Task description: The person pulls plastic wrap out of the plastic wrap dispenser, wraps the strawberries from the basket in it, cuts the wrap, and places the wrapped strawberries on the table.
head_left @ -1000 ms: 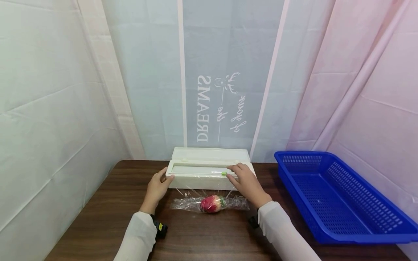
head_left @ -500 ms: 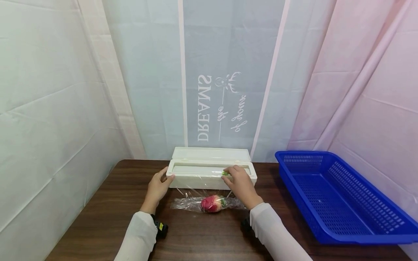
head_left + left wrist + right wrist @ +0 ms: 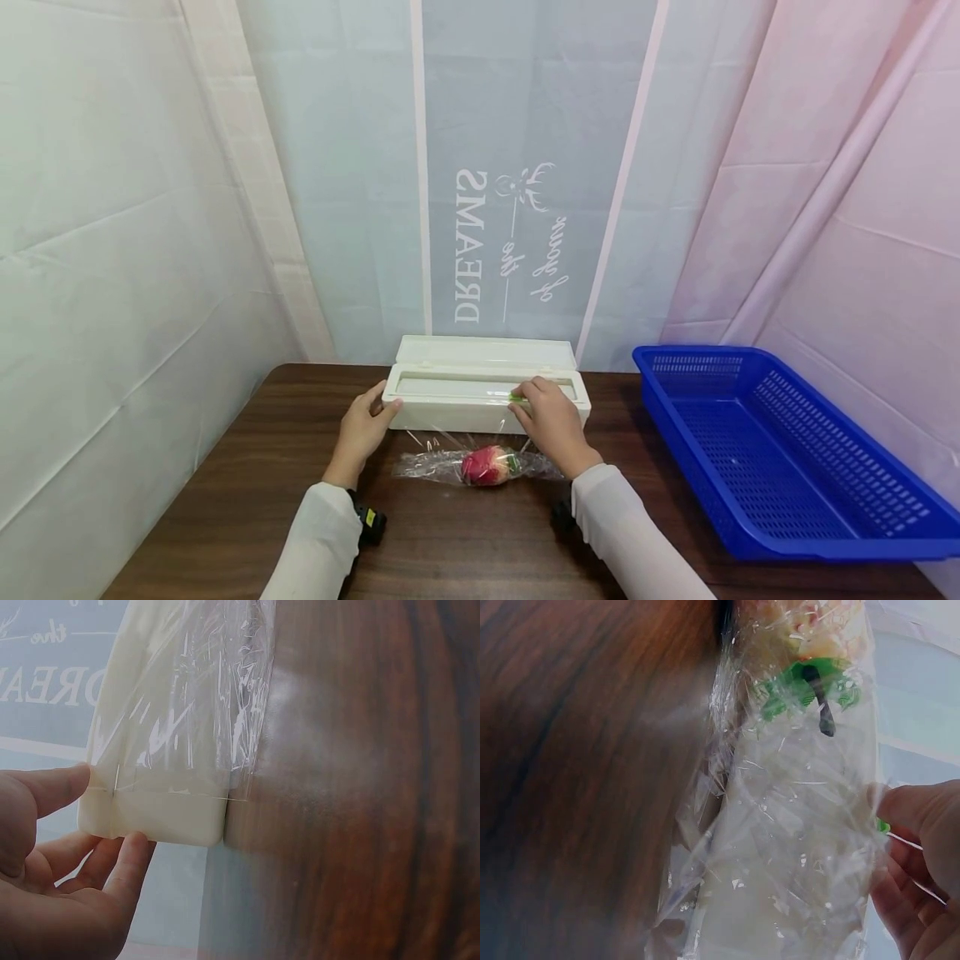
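Observation:
A long white cling film dispenser (image 3: 450, 417) stands at the back of the table with its lid raised. My left hand (image 3: 362, 433) grips its left end; in the left wrist view the thumb and fingertips of this hand (image 3: 67, 855) lie on that end. At the dispenser's front rim, my right hand (image 3: 553, 423) pinches a small green slide cutter (image 3: 516, 397), partly hidden by the fingers. Clear film (image 3: 435, 467) runs from the dispenser down to the table. Wrapped in it is a red and yellow fruit (image 3: 486, 467) with a green leaf and dark stem (image 3: 821, 705).
A blue perforated plastic basket (image 3: 750, 546) stands on the right of the brown wooden table (image 3: 465, 550). Behind the table hangs a grey-blue curtain (image 3: 525, 100) with mirrored lettering. Pale fabric walls close in both sides.
My right hand has moved a little left, and its fingers have closed onto the green slide cutter. The left hand, dispenser and wrapped fruit stay about where they were.

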`<control>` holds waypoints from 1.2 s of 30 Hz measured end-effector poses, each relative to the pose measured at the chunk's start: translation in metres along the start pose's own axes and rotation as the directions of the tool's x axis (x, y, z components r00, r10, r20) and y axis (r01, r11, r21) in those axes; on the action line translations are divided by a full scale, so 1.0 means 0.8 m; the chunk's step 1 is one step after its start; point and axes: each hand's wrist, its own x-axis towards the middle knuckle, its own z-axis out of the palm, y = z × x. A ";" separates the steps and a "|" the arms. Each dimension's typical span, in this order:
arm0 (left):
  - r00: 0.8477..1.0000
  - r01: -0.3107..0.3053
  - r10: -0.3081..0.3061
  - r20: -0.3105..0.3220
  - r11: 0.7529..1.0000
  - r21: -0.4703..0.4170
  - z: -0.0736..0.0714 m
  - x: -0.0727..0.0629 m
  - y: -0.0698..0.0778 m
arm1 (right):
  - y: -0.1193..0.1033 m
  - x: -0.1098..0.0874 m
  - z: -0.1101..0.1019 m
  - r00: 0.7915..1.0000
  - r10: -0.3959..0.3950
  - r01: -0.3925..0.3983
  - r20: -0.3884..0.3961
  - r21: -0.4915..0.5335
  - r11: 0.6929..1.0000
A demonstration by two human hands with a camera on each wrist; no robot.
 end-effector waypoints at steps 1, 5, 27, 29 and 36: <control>1.000 -0.003 0.003 0.001 1.000 0.000 0.000 0.000 0.000 | 0.001 0.000 0.000 1.000 -0.003 0.003 -0.001 0.006 1.000; 1.000 -0.007 0.007 -0.001 1.000 -0.001 0.001 0.001 0.001 | 0.004 0.000 0.002 1.000 -0.016 0.015 0.010 0.063 0.998; 1.000 0.000 0.000 -0.002 1.000 0.008 0.000 -0.003 0.003 | 0.010 0.000 0.014 0.988 -0.154 0.153 -0.005 0.153 0.976; 1.000 -0.001 0.001 -0.002 1.000 0.011 0.000 -0.003 0.003 | 0.011 0.000 0.014 0.986 -0.165 0.164 -0.003 0.151 0.975; 1.000 -0.006 0.007 -0.005 1.000 0.023 0.001 -0.001 0.002 | 0.013 -0.001 0.015 0.983 -0.182 0.181 -0.005 0.142 0.973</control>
